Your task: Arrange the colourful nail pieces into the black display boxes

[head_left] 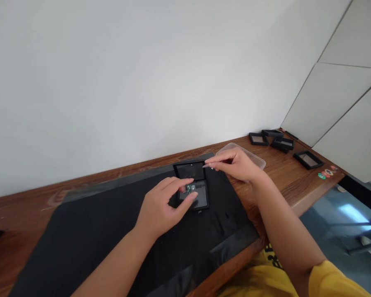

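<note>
A small black case (207, 198) lies open on the black mat, its lid (188, 170) tilted up at the back. My left hand (160, 206) reaches over the lower half from the left. Its thumb and fingers are curled around a small green-and-clear piece (191, 188) just above the case; its exact kind is too small to make out. Near the lid's right edge, my right hand (236, 164) pinches a thin, pointed, tweezers-like tool (206, 165), with the tip directed left toward the lid. The tool's rear part is hidden by the fingers.
The black mat (95, 222) covers much of the wooden table (284, 177). Behind my right hand lies a clear plastic tray (258, 159). Several black frames (308, 159) and several small round coloured pieces (328, 172) are at the right. A white wall (142, 82) borders the back.
</note>
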Motion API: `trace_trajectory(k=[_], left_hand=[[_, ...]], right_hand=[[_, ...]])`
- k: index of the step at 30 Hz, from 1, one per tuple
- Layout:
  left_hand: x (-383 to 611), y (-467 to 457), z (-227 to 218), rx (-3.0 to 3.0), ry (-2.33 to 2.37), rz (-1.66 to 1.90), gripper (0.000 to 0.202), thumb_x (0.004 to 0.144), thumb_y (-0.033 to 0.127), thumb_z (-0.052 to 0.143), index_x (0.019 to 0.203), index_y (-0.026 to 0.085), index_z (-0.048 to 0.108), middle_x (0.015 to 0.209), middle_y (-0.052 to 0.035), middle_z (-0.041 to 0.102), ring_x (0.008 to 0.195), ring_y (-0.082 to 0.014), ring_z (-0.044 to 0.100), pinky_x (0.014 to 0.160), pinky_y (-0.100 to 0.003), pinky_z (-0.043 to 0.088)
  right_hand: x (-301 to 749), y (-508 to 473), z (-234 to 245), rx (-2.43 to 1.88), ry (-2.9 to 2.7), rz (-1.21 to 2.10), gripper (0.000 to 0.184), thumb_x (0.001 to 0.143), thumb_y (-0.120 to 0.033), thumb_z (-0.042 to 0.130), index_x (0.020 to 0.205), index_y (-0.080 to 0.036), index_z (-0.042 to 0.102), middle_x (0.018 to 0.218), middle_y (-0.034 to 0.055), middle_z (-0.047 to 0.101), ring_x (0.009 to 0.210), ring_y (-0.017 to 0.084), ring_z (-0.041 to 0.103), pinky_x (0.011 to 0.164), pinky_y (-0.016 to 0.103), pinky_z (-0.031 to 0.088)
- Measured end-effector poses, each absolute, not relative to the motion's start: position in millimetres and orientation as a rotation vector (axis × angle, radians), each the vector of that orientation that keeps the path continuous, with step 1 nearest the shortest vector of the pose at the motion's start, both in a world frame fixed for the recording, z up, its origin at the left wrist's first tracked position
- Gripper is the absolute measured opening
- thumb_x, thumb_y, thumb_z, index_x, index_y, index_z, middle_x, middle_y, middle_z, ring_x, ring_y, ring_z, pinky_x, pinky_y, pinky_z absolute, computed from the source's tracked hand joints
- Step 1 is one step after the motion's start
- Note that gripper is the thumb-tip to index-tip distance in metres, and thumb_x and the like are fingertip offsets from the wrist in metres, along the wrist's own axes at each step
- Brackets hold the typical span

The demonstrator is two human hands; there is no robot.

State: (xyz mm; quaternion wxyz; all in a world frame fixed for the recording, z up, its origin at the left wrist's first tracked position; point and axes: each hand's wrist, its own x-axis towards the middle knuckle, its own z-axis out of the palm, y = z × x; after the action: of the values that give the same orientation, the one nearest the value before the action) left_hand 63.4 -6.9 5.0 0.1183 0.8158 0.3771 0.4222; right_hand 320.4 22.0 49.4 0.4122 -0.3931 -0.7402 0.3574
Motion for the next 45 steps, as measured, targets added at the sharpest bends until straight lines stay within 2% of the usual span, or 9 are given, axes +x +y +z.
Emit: trace_trajectory(k=[4,6,9,12,20,26,32,37,45], left_hand=[[67,-9,5,2.140,0.972,1.201,0.026,0.092,0.039,0.064,0.105,0.022,0.079,0.081,-0.0035,0.075,0.069,-0.0177,0.066,0.067,-0.030,0.056],[69,-10,6,2.002,0.939,1.221,0.024,0.091,0.039,0.064,0.093,0.021,0.079,0.079,-0.0043,0.077,0.066,-0.0168,0.066,0.064,-0.029,0.055],[72,-12,9,1.847,0.919,1.179,0.033,0.092,0.044,0.063,0.074,0.020,0.076,0.068,-0.0043,0.075,0.062,-0.0165,0.066,0.061,-0.028,0.055],[73,-12,11,1.744,0.960,1.125,0.040,0.089,0.052,0.068,0.065,0.021,0.073,0.064,-0.0045,0.074,0.058,-0.0162,0.064,0.059,-0.028,0.055],[77,-13,10,1.571,0.919,1.113,0.036,0.082,0.052,0.073,0.063,0.021,0.075,0.058,-0.0036,0.069,0.052,-0.0148,0.058,0.051,-0.027,0.050],[78,-16,13,1.612,1.053,1.284,0.029,0.082,0.043,0.068,0.064,0.022,0.076,0.052,0.0004,0.062,0.048,-0.0131,0.052,0.048,-0.025,0.044],[77,-19,14,1.781,1.130,1.423,0.028,0.087,0.036,0.062,0.066,0.021,0.073,0.060,0.0000,0.068,0.055,-0.0141,0.058,0.054,-0.025,0.048],[78,-19,13,1.744,1.103,1.388,0.031,0.090,0.041,0.060,0.068,0.021,0.070,0.062,-0.0006,0.067,0.057,-0.0153,0.056,0.057,-0.027,0.048],[75,-15,12,1.697,1.054,1.313,0.038,0.086,0.046,0.057,0.056,0.023,0.058,0.054,0.0001,0.057,0.054,-0.0157,0.050,0.055,-0.028,0.047]], right_hand=[[303,21,39,-0.783,-1.977,0.978,0.019,0.092,-0.034,0.076,0.104,-0.024,0.086,0.089,0.0031,0.083,0.077,0.015,0.074,0.069,0.026,0.056],[296,18,37,-0.716,-2.006,0.991,0.018,0.091,-0.032,0.077,0.105,-0.024,0.086,0.086,0.0028,0.083,0.073,0.014,0.072,0.066,0.025,0.053],[290,14,37,-0.676,-2.017,0.986,0.017,0.090,-0.031,0.079,0.104,-0.024,0.086,0.082,0.0029,0.081,0.071,0.014,0.070,0.063,0.025,0.051],[289,12,38,-0.678,-2.023,0.953,0.016,0.093,-0.030,0.077,0.105,-0.024,0.086,0.083,0.0035,0.081,0.073,0.015,0.072,0.065,0.025,0.051],[286,13,34,-0.738,-2.120,0.870,0.017,0.095,-0.030,0.074,0.106,-0.023,0.085,0.084,0.0028,0.080,0.072,0.014,0.069,0.064,0.025,0.049],[285,7,39,-0.880,-2.024,0.584,0.031,0.090,-0.037,0.079,0.117,-0.022,0.081,0.082,0.0013,0.077,0.058,0.009,0.053,0.057,0.024,0.042],[271,-7,41,-0.875,-1.983,0.476,0.027,0.091,-0.042,0.078,0.108,-0.022,0.082,0.088,0.0040,0.080,0.060,0.011,0.058,0.060,0.025,0.048],[261,-8,33,-0.876,-1.922,0.571,0.029,0.091,-0.038,0.078,0.116,-0.024,0.081,0.099,0.0055,0.083,0.066,0.013,0.066,0.063,0.025,0.055],[257,-11,27,-0.913,-1.925,0.674,0.022,0.090,-0.034,0.078,0.111,-0.028,0.084,0.099,0.0045,0.085,0.080,0.018,0.078,0.066,0.027,0.059]])
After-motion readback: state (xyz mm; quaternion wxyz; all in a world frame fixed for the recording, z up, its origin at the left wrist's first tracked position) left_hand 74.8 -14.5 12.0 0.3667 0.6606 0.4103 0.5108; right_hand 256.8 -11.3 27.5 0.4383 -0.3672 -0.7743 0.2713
